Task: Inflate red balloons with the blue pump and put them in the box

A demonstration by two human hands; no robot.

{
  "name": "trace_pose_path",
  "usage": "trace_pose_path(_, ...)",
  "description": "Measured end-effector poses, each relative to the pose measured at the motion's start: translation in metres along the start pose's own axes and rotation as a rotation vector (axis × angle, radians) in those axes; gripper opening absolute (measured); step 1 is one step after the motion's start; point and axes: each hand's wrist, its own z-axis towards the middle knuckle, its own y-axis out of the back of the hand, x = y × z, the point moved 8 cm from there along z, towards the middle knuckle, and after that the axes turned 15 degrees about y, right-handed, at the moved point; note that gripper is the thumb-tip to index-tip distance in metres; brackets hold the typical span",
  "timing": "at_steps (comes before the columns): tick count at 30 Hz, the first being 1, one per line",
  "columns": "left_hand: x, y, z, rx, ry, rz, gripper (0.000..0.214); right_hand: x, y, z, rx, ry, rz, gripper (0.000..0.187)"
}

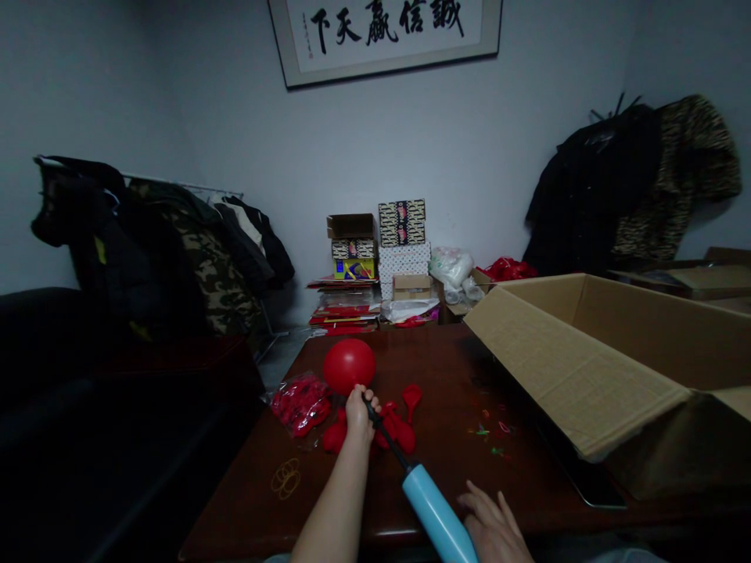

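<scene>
A partly filled red balloon [350,366] is held above the dark wooden table [440,352], its neck clamped by the left hand [359,413] around the tip of the black tube [395,447] of a blue hand pump [437,512]. The fingers of the right hand [493,525] are seen spread apart beside the pump's blue barrel; whether the barrel is touched cannot be told. Air could be lost, or the balloon shot off the tip, if the pinch at the neck were loosened or the tube pulled back; a burst could be caused if too much air were forced in. The pump could also be tipped sideways if it is poorly supported at its lower end, and the loose red balloons [404,436] lying under the tube could be swept away by it. Red balloons are packed in a clear plastic bag [301,403] to the left. At the right, a large cardboard box [563,367] is left open, but its floor is hidden by the near flap. At the back, a white plastic bag [451,267] is filled with something that cannot be made out.
</scene>
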Motion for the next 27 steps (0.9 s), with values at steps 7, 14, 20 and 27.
trace_pose_path(7, 0.03, -0.005, -0.008, 0.066, 0.046, 0.048, 0.028, 0.031, 0.031, 0.029, -0.116, -0.024, -0.043, 0.046)
trace_pose_path(14, 0.037, 0.0, -0.012, 0.08, 0.09, 0.069, 0.03, 0.04, 0.025, 0.05, -0.137, -0.059, -0.064, 0.045)
trace_pose_path(20, 0.031, 0.0, -0.007, 0.043, 0.056, 0.093, 0.029, 0.039, 0.013, 0.044, -0.084, -0.033, -0.042, 0.044)
trace_pose_path(27, 0.008, 0.001, -0.004, 0.02, 0.004, 0.067, 0.028, 0.013, -0.012, 0.014, -0.145, -0.041, -0.155, 0.024)
